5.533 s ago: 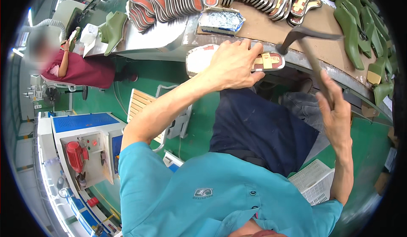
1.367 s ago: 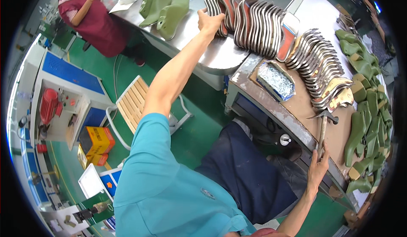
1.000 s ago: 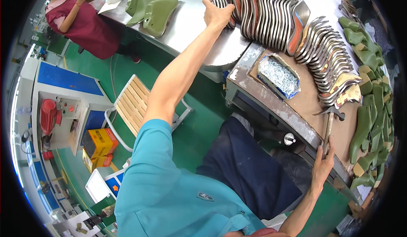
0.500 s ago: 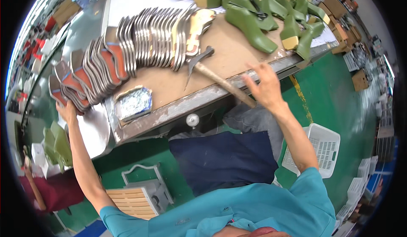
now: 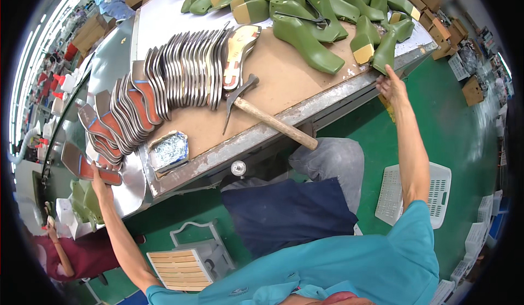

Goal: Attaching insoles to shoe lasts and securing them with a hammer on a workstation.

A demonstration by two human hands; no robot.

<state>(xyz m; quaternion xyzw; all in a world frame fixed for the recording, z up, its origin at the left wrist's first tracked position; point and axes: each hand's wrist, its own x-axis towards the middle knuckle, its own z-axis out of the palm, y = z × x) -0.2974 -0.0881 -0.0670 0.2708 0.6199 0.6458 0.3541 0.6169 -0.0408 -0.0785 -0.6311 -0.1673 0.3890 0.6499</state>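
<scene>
Your left hand [image 5: 100, 183] grasps a single orange and grey-brown insole [image 5: 84, 167], well to the left of the hammer [image 5: 275, 124], just beside the end of the insole row [image 5: 185, 70]. That row curves leftward from the hammer's head. Your right hand [image 5: 394, 89], to the right of the hammer, has fingers partly curled at the near end of a green shoe last [image 5: 385, 54]; whether it grips cannot be told. The hammer lies on the counter [image 5: 289, 95], handle end over the front edge. A carton [image 5: 170, 166] of silvery pieces sits left of it; more green lasts [image 5: 308, 46] are heaped beyond. A white crate [image 5: 439, 196] stands below, right of the hammer.
</scene>
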